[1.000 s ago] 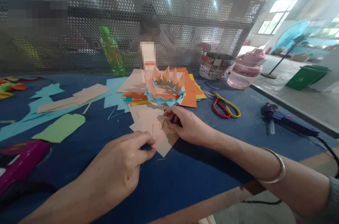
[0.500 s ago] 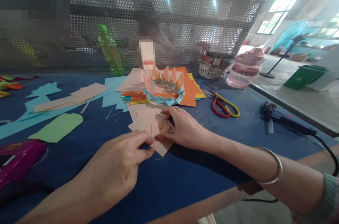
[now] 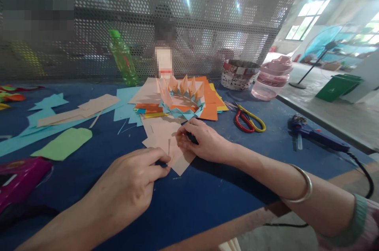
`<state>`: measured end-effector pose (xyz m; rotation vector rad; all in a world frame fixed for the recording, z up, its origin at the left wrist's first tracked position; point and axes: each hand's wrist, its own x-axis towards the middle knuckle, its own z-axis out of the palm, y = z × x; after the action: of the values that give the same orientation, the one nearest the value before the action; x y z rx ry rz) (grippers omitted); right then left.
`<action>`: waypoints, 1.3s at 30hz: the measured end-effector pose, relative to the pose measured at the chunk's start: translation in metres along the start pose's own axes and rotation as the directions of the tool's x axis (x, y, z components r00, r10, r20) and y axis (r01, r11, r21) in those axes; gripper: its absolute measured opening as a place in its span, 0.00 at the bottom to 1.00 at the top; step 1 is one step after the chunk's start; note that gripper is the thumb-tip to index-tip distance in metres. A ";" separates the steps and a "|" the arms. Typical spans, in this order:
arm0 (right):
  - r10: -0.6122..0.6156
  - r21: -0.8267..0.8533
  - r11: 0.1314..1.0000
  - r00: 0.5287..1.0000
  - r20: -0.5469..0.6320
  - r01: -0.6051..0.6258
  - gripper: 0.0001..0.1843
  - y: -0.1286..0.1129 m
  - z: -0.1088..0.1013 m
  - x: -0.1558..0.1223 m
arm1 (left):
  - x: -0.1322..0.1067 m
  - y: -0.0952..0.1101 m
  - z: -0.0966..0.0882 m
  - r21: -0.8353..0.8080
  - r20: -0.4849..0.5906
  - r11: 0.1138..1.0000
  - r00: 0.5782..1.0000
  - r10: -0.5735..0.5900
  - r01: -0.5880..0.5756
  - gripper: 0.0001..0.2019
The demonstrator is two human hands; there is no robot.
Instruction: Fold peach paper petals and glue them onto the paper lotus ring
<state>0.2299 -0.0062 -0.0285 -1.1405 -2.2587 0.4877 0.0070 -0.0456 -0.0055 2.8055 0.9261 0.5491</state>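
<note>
Well, our right hand point(image 3: 207, 143) keeps its fingers point(image 3: 185, 134) together and gently curved, their tips resting on a peach paper sheet point(image 3: 158, 136). Our left hand point(image 3: 127, 184) has its fingers point(image 3: 155, 160) bunched at the sheet's lower edge. We cannot tell whether either hand is truly pinching the paper, and something dark under the right palm is too shaded to name. A metal bangle point(image 3: 304, 187) circles our right wrist.

The sheet lies flat and irregular in front of us, with a few short slits but no folds that we can make out. Just beyond it, a ring of folded paper points point(image 3: 182, 104) sits on a stack of coloured paper point(image 3: 210, 110). Blue points line its near side and tall peach and orange ones its far side, so the ring looks built all the way round. What remains beyond that, we cannot tell.

Our blue tabletop point(image 3: 225, 180) also holds scissors point(image 3: 247, 121) with red and yellow handles, a blue glue gun point(image 3: 314, 136), a green paper cutout point(image 3: 62, 144), peach offcuts point(image 3: 78, 112) and a magenta plastic tool point(image 3: 20, 180). Farther back stand a green bottle point(image 3: 121, 59), a basket point(image 3: 238, 75) and a pink plastic container point(image 3: 271, 83), against a perforated metal screen point(image 3: 207, 6). Off to the right, the room opens onto a green bin point(image 3: 339, 87), a floor fan point(image 3: 314, 61) and a bright window point(image 3: 304, 25).
</note>
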 end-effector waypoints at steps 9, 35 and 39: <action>0.166 0.220 0.966 0.976 -0.140 -0.133 0.09 -0.005 -0.005 -0.003 | -0.005 0.004 0.004 0.038 -0.176 0.999 0.984 0.042 -0.035 0.21; -0.040 -0.007 0.999 0.997 0.063 0.040 0.11 -0.021 -0.005 -0.016 | -0.002 -0.013 0.013 0.053 -0.063 0.998 0.998 -0.016 0.020 0.11; -0.076 -0.083 0.993 0.996 0.049 0.080 0.06 -0.019 -0.004 -0.016 | -0.001 -0.014 0.011 0.032 -0.064 0.999 0.997 -0.035 0.037 0.10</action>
<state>0.2286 -0.0296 -0.0202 -1.0878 -2.3734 0.3941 0.0025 -0.0353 -0.0196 2.8099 1.0048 0.6262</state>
